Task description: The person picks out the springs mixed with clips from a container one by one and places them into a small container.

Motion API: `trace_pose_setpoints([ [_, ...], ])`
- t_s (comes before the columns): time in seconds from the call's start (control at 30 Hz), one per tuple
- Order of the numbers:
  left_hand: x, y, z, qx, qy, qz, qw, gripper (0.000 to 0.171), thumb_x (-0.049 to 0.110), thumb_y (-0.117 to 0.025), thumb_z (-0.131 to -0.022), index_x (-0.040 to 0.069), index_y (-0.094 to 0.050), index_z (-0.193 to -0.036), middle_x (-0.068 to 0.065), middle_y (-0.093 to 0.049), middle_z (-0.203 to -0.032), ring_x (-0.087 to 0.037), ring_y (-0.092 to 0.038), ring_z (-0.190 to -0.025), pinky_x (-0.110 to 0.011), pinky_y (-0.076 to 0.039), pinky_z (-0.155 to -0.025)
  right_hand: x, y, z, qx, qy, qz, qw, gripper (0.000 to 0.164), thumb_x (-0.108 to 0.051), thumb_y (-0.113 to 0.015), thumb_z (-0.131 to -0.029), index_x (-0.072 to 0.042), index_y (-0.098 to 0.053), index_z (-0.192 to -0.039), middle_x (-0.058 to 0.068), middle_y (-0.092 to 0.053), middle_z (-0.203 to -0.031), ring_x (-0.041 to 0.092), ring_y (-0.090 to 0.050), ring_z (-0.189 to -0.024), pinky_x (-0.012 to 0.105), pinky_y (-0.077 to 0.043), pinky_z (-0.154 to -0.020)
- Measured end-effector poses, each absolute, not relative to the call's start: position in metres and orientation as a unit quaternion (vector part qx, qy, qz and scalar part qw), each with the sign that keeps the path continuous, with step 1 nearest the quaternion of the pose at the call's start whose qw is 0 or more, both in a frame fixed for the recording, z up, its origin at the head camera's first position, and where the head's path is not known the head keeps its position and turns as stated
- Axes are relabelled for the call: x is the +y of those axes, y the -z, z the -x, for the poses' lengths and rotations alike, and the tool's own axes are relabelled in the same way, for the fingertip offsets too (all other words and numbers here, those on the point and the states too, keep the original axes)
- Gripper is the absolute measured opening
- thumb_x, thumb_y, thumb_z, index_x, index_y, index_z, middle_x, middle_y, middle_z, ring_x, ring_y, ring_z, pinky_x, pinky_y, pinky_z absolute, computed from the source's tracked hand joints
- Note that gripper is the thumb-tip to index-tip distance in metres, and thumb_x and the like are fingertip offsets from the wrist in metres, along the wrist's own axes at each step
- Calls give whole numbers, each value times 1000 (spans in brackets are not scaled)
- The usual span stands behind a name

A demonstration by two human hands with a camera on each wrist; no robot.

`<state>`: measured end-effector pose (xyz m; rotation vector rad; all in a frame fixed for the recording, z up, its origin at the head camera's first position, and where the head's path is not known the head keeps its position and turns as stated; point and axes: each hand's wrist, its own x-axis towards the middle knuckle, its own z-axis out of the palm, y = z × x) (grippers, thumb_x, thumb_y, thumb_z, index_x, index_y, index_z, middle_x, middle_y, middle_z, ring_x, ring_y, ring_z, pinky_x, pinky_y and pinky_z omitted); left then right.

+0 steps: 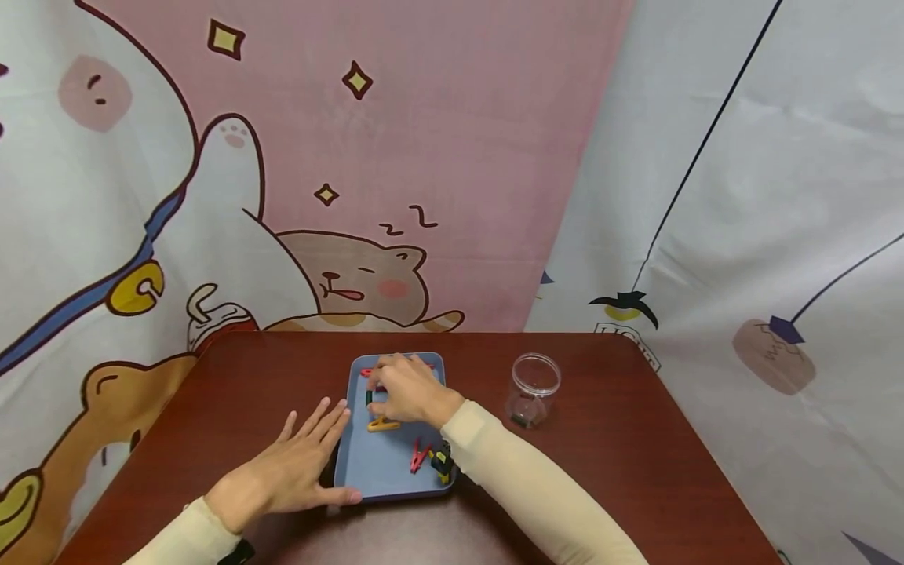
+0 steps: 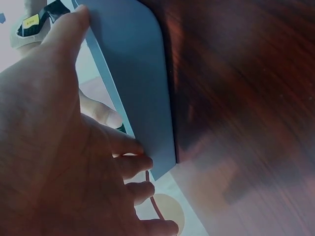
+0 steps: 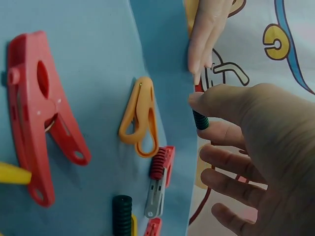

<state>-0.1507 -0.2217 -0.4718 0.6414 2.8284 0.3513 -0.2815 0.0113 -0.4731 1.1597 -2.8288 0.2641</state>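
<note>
Left hand (image 1: 300, 463), lower left of the head view: fingers spread and straight, gripping nothing; the left-wrist view adds the thumb on the rim at upper left and fingertips against the smooth outer wall. Rectangular blue shallow tray (image 1: 381, 475), lower centre of the head view, the left hand at its left edge. Black-and-yellow clip (image 1: 442, 463), at the tray's lower right corner, its form too small to make out. Red plastic clothespin-shaped clip (image 1: 420, 455), just left of it; the right-wrist view shows at far left its two legs parted and a hole through each leg end. Orange-yellow plastic looped clip (image 1: 384, 424), near the tray's middle; its two open loops read only in the right-wrist view, at centre. Right hand (image 1: 410, 388), over the tray's upper half: thumb and index finger clamped on a small dark-green ribbed cylinder (image 3: 201, 119), right of centre in the right-wrist view, the other fingers apart from it. Also there, at lower centre: a second dark-green ribbed cylinder (image 3: 122, 215) and a red-and-silver clip with red coil (image 3: 160, 179), both in the tray. Clear round plastic jar (image 1: 534, 384), right of the tray in the head view alone, a small dark piece at its bottom. Dark red-brown wooden table (image 1: 282, 369), beneath all. Pink-and-white cartoon-printed cloth (image 1: 459, 118), behind, filling the head view's upper half.
</note>
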Motion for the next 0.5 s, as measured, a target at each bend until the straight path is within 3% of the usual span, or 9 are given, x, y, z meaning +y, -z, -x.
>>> trace_pose_setpoints([
  [0.5, -221, 473, 152, 963, -120, -214, 110, 138, 89, -79, -91, -1, -30, -183, -22, -23, -195, -53, -18, -181, -92, -16, -134, 48, 455, 271, -914, -105, -388, 65, 31, -47, -90, -103, -27, -89, -126, -5, -79, -142, 21, -73, -133, 54, -58, -122],
])
